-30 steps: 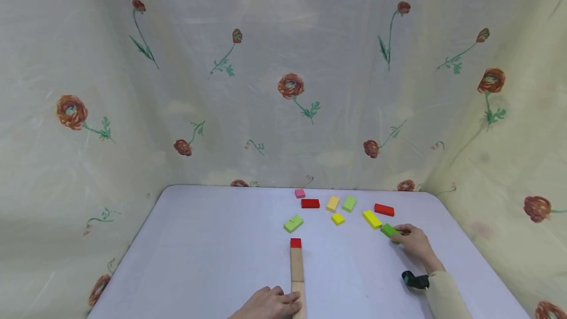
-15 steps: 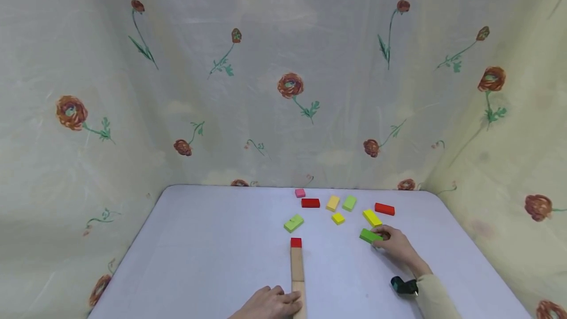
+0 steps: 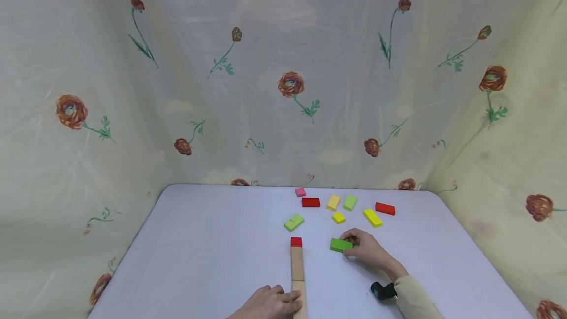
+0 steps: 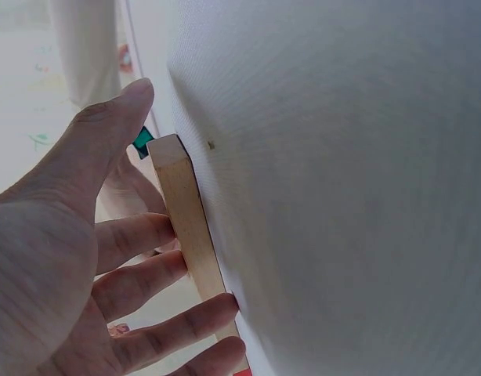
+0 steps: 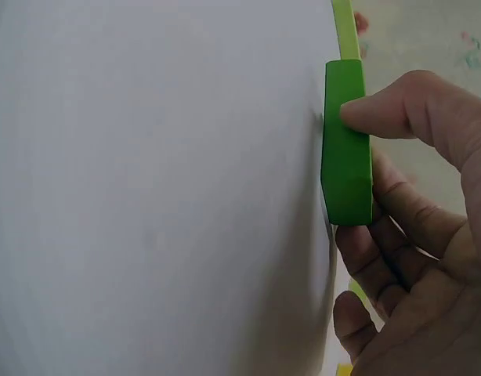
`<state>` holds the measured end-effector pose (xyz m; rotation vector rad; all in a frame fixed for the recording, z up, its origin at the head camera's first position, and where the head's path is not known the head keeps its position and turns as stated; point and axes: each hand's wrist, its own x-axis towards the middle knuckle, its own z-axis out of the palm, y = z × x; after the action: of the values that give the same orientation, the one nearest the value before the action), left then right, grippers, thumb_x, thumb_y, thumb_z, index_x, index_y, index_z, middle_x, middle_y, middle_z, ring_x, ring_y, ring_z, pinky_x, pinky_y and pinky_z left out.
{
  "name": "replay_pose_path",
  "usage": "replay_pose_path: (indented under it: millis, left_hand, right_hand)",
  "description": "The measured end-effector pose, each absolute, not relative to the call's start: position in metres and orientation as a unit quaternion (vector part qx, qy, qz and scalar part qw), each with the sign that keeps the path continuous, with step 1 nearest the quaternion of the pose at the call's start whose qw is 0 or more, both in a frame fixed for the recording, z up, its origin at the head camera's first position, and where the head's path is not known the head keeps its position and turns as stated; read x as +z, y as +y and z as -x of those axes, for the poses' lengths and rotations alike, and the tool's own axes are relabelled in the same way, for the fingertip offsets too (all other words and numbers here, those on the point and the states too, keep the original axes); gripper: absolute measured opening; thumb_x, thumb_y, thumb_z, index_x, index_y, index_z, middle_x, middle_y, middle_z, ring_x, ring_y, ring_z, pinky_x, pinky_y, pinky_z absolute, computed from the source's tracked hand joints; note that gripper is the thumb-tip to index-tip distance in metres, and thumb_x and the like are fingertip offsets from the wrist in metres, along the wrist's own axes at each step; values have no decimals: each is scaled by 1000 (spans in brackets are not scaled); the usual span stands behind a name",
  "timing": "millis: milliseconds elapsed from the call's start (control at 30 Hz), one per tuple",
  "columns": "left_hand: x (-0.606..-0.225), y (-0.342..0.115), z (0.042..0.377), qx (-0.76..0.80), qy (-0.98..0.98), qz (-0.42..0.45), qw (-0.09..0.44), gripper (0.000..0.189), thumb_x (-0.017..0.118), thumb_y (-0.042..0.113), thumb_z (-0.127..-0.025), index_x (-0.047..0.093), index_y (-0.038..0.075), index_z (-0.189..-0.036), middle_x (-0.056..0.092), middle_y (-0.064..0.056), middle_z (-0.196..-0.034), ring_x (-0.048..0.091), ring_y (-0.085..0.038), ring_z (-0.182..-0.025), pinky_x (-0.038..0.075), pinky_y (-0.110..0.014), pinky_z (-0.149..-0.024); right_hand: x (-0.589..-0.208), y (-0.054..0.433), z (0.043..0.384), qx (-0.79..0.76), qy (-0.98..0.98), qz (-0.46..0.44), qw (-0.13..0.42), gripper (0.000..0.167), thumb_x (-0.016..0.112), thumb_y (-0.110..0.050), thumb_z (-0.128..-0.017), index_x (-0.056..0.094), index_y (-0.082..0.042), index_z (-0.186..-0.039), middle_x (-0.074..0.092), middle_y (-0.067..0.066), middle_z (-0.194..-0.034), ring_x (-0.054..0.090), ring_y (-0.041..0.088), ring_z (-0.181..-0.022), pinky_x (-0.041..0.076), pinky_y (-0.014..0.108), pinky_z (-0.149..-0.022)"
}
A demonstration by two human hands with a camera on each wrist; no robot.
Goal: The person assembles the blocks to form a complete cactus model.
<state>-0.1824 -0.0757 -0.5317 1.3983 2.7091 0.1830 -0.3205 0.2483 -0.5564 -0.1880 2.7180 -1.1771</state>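
Note:
In the head view my right hand pinches a dark green block between thumb and fingers, right of a line of blocks. The right wrist view has the thumb on one face of this green block, the fingers behind it. My left hand rests its fingers on the nearer of two plain wooden blocks, laid end to end. A red block end tops the line's far end. In the left wrist view those fingers lie against the wood, and the thumb stands apart from it.
Toward the back lie a light green block, a dark red block, a pink block, a small yellow block, a long yellow block, a red block and others. A flowered cloth hangs behind the white table.
My right hand has carried the green block leftward, from beside the long yellow block to near the line of blocks. The left hand has stayed in place.

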Motion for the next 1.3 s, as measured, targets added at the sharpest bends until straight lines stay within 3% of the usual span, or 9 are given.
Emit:
replay_pose_path:
  millis: [300, 667, 1300]
  left_hand:
    - [-531, -74, 184, 60, 891, -445, 76, 56, 51, 62, -90, 56, 30, -135, 57, 9, -137, 59, -3, -94, 48, -20, -71]
    - [-530, -75, 185, 56, 885, -459, 51, 54, 54, 59, -89, 59, 28, -133, 59, 7, -135, 61, -4, -94, 48, -19, -69]
    - [-530, -76, 183, 70, 884, -458, 59, 55, 54, 60, -90, 59, 26, -133, 58, 6, -136, 61, -5, -96, 48, -19, -70]
  right_hand:
    - [-552, 212, 312, -399, 900, 115, 130, 34, 79, -16, -78, 64, -15, -109, 61, -2, -104, 52, 16, -95, 47, 35, -88]
    - [-548, 193, 306, -394, 885, 204, 146, 31, 77, -18, -81, 65, -19, -110, 61, -3, -109, 52, 17, -100, 47, 33, -90]
    - [-552, 181, 305, -384, 884, 220, 153, 30, 76, -18, -82, 63, -18, -110, 60, -3, -110, 51, 16, -99, 47, 33, -91]
